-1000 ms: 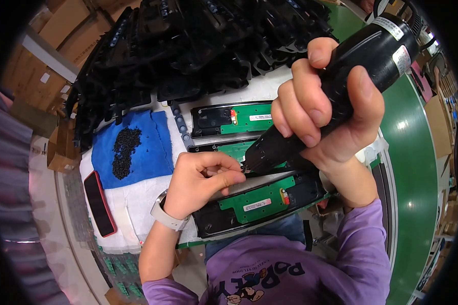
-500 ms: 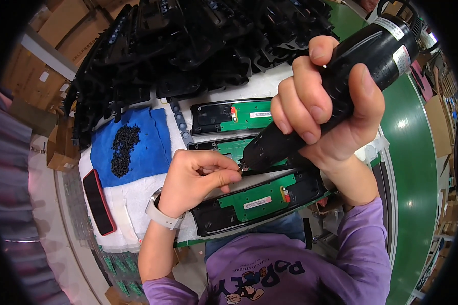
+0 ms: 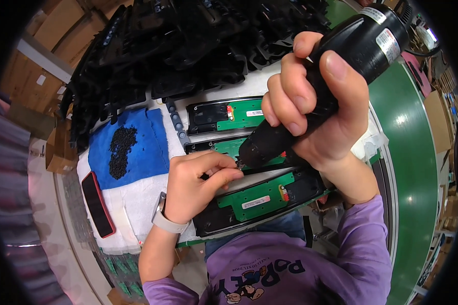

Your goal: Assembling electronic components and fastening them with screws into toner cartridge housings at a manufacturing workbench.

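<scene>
Head view: left hand (image 3: 194, 179) pinching at the tip of a black power tool (image 3: 359, 43)

Thumb and fingertips press together; whether they grip anything is hidden. The right hand (image 3: 337, 122) clamps around the tool, which slants over the middle panel (image 3: 230, 147) of three, black with green boards. Leftward, small black pieces (image 3: 121, 152) lie on a blue cloth (image 3: 151, 147) near a phone (image 3: 97, 206).

You are in a workshop or factory. You can tell from your big black power tool (image 3: 359, 47), the green circuit boards (image 3: 272, 193), the heap of black plastic parts (image 3: 198, 46) and the brown cardboard boxes (image 3: 25, 76) nearby.
</scene>
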Tool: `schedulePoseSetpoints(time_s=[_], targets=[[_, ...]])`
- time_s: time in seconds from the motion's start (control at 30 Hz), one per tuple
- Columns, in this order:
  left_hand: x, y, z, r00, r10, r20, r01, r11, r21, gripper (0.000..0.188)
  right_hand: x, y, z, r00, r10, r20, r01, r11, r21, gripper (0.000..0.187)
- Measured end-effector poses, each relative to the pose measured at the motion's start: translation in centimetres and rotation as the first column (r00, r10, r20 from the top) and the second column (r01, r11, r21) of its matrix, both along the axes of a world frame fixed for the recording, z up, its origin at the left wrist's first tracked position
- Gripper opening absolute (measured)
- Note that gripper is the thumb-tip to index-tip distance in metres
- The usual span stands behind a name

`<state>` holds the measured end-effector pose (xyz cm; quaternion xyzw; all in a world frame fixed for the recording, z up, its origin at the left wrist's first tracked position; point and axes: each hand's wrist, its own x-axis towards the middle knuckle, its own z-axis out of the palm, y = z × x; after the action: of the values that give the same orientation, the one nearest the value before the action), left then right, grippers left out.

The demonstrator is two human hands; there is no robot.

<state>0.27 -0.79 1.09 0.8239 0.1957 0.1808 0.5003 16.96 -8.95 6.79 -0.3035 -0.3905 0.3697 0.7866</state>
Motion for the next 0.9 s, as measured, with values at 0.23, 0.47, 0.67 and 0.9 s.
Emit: schedulePoseSetpoints(time_s=[0.23,0.47,0.67,0.9], targets=[[-0.2,-0.2,-0.6,0.980,0.162,0.118,-0.123,0.952,-0.281,0.006,1.7,0.5,0.0,0.938,0.136,-0.320,-0.144,0.990,-0.002,0.024],[0.9,0.3,-1.9,0.993,0.086,0.075,-0.112,0.876,0.469,0.009,4.5,1.2,-0.3,0.995,-0.015,0.097,0.021,0.998,-0.057,0.016],[1.8,0.0,-2.6,0.997,0.078,-0.002,-0.057,0.748,0.661,0.012,4.2,1.3,-0.7,0.920,-0.030,0.391,0.092,0.986,-0.140,0.028],[2.2,0.0,-2.9,0.996,0.088,0.001,-0.063,0.699,0.712,0.012,4.1,1.2,-0.8,0.923,-0.013,0.384,0.070,0.988,-0.135,0.028]])
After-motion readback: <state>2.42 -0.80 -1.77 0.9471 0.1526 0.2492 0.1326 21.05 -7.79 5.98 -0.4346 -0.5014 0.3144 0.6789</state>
